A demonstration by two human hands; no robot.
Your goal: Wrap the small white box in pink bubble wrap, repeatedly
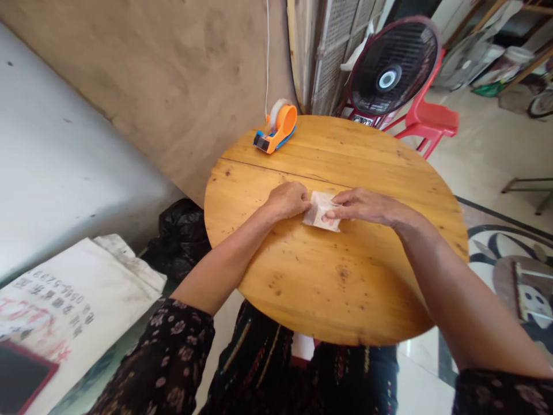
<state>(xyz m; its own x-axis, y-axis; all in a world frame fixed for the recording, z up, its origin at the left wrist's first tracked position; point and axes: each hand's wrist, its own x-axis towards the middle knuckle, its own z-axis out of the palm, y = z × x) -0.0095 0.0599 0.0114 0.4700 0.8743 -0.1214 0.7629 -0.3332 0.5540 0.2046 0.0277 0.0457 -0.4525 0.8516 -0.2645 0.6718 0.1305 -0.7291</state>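
A small whitish packet with faint reddish marks (320,217) is at the middle of the round wooden table (302,276). My right hand (360,206) holds its right side, with the thumb across the near face and the fingers along the far edge. At the packet's left edge, my left hand (288,199) is closed, its fingers curled and the thumb and fingertips pinching at the edge. The exact grip of the left fingertips is partly hidden by the hand. An orange and blue tape dispenser (279,128) with a roll of clear tape stands near the table's far left edge.
Beyond the table stand a dark fan (391,69) and a red plastic chair (432,118). A brown wall (185,75) borders the far left. Black plastic bags (181,239) and a printed white sack (86,288) lie at the left, below table height.
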